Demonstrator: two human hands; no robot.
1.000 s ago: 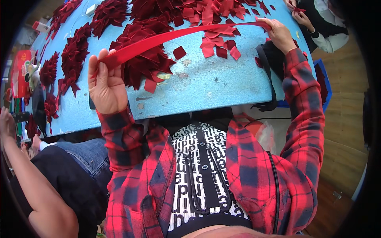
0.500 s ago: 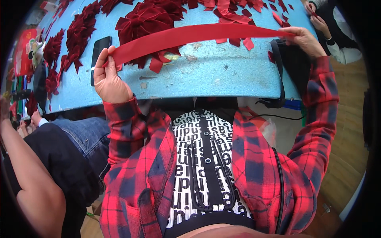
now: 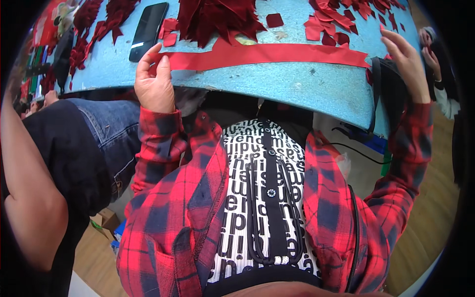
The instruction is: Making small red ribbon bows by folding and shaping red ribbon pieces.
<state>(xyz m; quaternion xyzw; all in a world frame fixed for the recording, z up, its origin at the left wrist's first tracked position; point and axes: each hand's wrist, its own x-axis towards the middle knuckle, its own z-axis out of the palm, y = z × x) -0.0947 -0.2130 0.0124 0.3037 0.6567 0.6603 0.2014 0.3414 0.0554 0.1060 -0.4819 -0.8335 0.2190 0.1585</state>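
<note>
A long red fabric strip lies flat along the near edge of the blue table. My left hand rests at the strip's left end, its fingertips pinching that end against the table. My right hand hovers just past the strip's right end with its fingers apart and nothing in them. Both forearms wear red plaid sleeves.
A black phone lies beyond my left hand. A dark red pile of cloth pieces and brighter red scraps cover the far table. A black object hangs at the right table edge. Another person sits at my left; someone's hand shows far right.
The strip, held up stretched between both hands, has come down flat onto the table near its front edge. My right hand has let go of its end.
</note>
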